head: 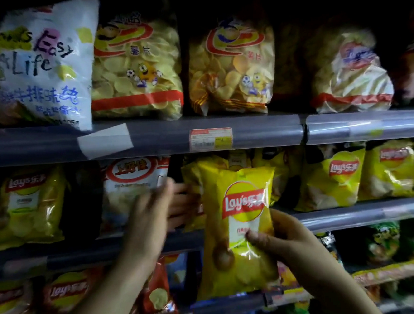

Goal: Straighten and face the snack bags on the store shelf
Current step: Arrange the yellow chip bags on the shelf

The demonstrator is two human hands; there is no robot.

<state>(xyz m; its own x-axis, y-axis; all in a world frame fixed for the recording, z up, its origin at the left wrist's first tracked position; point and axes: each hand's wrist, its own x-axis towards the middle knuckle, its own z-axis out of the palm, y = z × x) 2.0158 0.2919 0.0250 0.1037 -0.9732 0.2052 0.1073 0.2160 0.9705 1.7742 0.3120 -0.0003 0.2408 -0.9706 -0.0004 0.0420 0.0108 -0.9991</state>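
Observation:
My right hand (284,242) grips a yellow Lay's bag (234,229) by its right edge, thumb on its front, and holds it upright in front of the middle shelf (354,213). My left hand (153,218) reaches into the shelf with fingers extended, between a white and red bag (131,185) and the yellow Lay's bags (193,182) standing behind the held one. Its fingertips touch those rear yellow bags.
Large chip bags (134,70) line the top shelf, beside a white Easy Life bag (43,68). More yellow Lay's bags (331,179) stand to the right and one at the left (29,208). Red and green bags fill the bottom shelf (152,292). A price tag (210,138) sits on the rail.

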